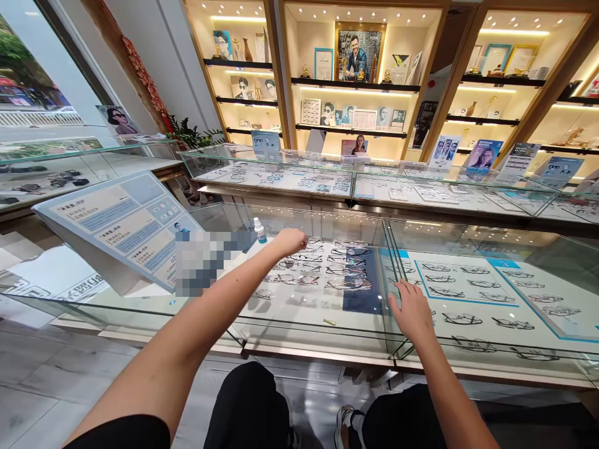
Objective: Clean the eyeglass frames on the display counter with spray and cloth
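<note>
My left hand (291, 241) reaches out over the glass display case (290, 327), its fingers curled in. Whatever is inside those fingers, if anything, is hidden. A small white bottle with a blue-green label (260, 232) stands upright on the glass just left of it. Under the glass near this hand lie rows of eyeglasses (299, 280), some over a dark blue panel (362, 302). My right hand (412, 310) rests on the glass near the seam between two cases, fingers spread and holding nothing. More eyeglasses (461, 318) lie inside the case to its right.
A large tilted information board (116, 224) stands on the left of the counter, beside a blurred patch. Behind runs another glass case (299, 181) with eyeglasses and small signs. Lit wall shelves (355, 83) fill the back. My knees (248, 405) are close below the front edge.
</note>
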`<state>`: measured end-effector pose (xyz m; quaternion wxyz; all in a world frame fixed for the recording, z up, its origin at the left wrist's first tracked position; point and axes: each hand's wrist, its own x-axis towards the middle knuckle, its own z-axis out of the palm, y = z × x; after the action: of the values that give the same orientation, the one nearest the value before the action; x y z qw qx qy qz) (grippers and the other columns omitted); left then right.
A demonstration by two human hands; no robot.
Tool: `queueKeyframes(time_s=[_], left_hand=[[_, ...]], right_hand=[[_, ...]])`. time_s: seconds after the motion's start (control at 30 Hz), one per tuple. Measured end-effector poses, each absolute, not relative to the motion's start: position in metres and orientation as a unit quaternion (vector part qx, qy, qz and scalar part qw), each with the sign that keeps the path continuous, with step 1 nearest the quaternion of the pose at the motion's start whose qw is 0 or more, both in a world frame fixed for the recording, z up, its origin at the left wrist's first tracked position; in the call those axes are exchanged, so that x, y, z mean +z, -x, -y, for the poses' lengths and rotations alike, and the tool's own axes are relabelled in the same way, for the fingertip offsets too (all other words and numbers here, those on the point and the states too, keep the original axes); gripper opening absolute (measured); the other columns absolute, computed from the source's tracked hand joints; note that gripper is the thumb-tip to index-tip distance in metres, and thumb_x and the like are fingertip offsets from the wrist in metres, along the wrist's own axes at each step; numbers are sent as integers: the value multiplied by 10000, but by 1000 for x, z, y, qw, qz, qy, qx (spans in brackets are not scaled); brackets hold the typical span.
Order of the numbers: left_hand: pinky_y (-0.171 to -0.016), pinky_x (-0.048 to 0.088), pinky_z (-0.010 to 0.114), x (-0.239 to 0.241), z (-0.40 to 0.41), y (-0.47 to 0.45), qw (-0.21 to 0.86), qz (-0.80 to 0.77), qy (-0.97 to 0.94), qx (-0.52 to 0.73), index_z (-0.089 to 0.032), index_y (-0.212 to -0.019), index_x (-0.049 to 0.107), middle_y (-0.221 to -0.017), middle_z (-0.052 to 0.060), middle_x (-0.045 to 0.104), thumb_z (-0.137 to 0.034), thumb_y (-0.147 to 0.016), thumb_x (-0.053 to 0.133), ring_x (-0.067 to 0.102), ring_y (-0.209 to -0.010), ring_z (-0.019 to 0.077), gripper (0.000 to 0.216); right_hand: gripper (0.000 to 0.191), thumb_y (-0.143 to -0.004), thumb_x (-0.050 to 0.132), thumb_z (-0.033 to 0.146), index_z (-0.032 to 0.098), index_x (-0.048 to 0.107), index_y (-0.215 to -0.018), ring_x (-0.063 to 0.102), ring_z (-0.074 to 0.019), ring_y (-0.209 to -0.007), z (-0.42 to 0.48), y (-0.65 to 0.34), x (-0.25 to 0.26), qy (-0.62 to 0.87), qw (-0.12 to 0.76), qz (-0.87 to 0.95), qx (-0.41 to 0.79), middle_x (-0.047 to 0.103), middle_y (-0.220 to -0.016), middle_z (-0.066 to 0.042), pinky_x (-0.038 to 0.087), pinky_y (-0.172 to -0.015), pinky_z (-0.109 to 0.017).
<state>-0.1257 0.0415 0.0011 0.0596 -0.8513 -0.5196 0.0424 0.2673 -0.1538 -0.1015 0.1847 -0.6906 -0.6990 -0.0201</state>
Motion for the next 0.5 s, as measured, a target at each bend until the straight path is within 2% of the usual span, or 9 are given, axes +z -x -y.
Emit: queueKeyframes(time_s=[0.17, 0.33, 0.5], left_hand=[[-809, 497, 318, 1, -48, 126, 44, 522, 849, 65, -238, -970, 842, -1007, 123, 800, -233, -869, 647, 721, -964, 282, 219], [-817, 510, 297, 10, -61, 128, 26, 543, 837, 65, -274, -1036, 839, -987, 96, 801, -362, -868, 685, 720, -950, 262, 244], [-875, 523, 323, 6, -79, 125, 36, 580, 813, 47, -237, -1102, 824, -1077, 145, 792, -313, -882, 654, 720, -1007, 284, 288]], right_hand=[[531, -1052, 374, 434, 131, 635, -1402, 516, -336, -1384, 155, -266, -99, 692, 188, 697, -12, 610, -1496, -162, 415, -1128, -479], [548, -1056, 359, 436, 116, 633, -1405, 510, -338, -1382, 155, -266, -97, 690, 183, 701, -11, 615, -1486, -165, 394, -1153, -474], [514, -1046, 388, 425, 148, 646, -1393, 509, -332, -1386, 154, -265, -98, 692, 191, 696, -12, 616, -1487, -161, 398, -1146, -469]])
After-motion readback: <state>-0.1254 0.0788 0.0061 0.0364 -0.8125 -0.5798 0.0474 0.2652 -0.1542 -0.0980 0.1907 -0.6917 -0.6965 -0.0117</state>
